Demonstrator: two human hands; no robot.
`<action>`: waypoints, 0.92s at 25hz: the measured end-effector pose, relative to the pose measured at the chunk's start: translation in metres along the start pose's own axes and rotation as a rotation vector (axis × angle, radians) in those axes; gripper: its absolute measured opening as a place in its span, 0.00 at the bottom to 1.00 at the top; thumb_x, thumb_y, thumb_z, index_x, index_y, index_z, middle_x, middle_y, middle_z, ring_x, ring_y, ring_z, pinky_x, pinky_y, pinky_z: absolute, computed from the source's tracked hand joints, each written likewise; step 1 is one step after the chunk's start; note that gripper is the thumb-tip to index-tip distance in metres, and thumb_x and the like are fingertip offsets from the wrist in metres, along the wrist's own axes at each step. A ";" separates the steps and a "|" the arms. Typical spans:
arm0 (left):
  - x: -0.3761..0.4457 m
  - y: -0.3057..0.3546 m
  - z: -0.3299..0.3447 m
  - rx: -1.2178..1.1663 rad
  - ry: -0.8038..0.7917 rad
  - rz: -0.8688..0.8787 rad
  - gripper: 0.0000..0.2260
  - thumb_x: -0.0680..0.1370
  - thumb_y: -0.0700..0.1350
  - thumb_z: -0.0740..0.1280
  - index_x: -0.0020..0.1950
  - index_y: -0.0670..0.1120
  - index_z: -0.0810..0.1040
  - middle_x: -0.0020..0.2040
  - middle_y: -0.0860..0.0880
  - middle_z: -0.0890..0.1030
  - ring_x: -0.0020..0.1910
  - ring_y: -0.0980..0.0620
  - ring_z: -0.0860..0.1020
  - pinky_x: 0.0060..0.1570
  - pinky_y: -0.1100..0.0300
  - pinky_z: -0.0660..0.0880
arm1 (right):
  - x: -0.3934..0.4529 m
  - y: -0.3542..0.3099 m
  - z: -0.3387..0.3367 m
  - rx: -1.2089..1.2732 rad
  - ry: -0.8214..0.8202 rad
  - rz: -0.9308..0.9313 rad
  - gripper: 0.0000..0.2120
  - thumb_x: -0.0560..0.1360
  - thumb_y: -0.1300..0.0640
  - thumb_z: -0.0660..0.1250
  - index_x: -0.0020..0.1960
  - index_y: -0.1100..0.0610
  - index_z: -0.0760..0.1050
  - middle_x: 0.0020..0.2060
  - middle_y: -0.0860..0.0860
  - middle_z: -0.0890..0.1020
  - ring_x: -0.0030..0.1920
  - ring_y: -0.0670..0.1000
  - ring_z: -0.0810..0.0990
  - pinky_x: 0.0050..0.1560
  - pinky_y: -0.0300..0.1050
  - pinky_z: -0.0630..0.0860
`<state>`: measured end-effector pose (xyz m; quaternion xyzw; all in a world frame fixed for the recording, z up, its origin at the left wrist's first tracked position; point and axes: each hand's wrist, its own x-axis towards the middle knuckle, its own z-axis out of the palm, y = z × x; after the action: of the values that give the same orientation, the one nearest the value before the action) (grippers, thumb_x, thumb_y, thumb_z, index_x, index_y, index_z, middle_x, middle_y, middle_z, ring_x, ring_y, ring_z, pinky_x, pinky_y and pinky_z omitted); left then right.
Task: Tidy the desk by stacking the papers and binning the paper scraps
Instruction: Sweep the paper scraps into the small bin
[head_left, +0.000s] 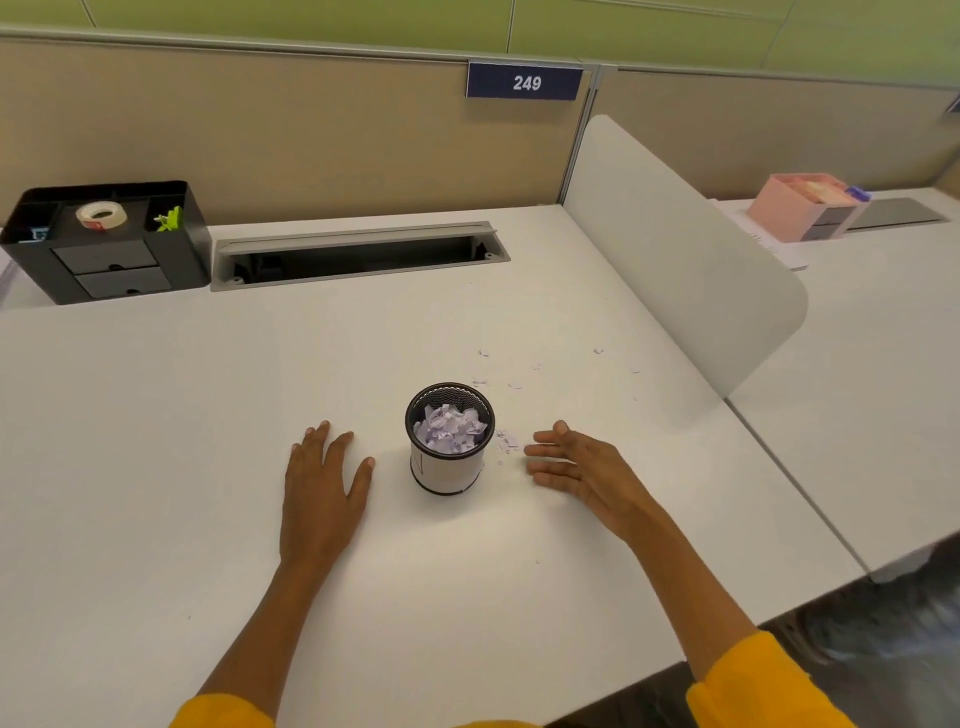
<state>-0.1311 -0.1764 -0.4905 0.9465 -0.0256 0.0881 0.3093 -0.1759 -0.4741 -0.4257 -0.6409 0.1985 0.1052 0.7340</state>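
Observation:
A small round mesh bin (448, 470) with a white band stands on the white desk (156, 441), filled with pale purple paper scraps (450, 429). My left hand (322, 488) lies flat on the desk to the bin's left, fingers straight. On the bin's right, my right hand (576, 465) stands on its edge with straight fingers pointing left, beside a small cluster of tiny scraps (508, 442). More tiny scraps (514, 384) are scattered behind the bin toward the right. No paper sheets are visible on this desk.
A black desk organiser (109, 244) with a tape roll sits at the back left. A grey cable tray (358, 254) opens along the back. A white divider panel (685, 270) bounds the right side; beyond it stands a pink box (805, 208).

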 end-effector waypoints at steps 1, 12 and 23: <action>0.000 0.000 0.000 0.000 0.000 -0.004 0.20 0.78 0.49 0.63 0.68 0.43 0.71 0.74 0.44 0.62 0.75 0.45 0.55 0.73 0.55 0.49 | -0.002 0.001 0.003 0.018 -0.042 0.023 0.26 0.71 0.43 0.65 0.55 0.65 0.77 0.51 0.63 0.82 0.47 0.58 0.84 0.51 0.51 0.80; 0.002 -0.004 0.003 0.029 0.013 0.012 0.19 0.78 0.49 0.63 0.67 0.42 0.71 0.73 0.43 0.63 0.74 0.45 0.57 0.73 0.55 0.49 | 0.000 0.003 0.007 -0.061 -0.209 0.157 0.28 0.72 0.44 0.64 0.59 0.66 0.74 0.54 0.65 0.81 0.54 0.62 0.81 0.57 0.53 0.78; 0.002 -0.003 0.005 0.030 0.016 0.013 0.19 0.78 0.49 0.63 0.67 0.43 0.72 0.73 0.43 0.64 0.74 0.44 0.57 0.73 0.54 0.50 | 0.019 0.031 0.007 -0.895 0.477 -0.327 0.23 0.79 0.55 0.61 0.72 0.60 0.64 0.72 0.56 0.65 0.73 0.54 0.62 0.73 0.44 0.56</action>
<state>-0.1282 -0.1765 -0.4957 0.9501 -0.0281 0.0980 0.2948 -0.1705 -0.4643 -0.4605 -0.9201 0.1930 -0.0847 0.3302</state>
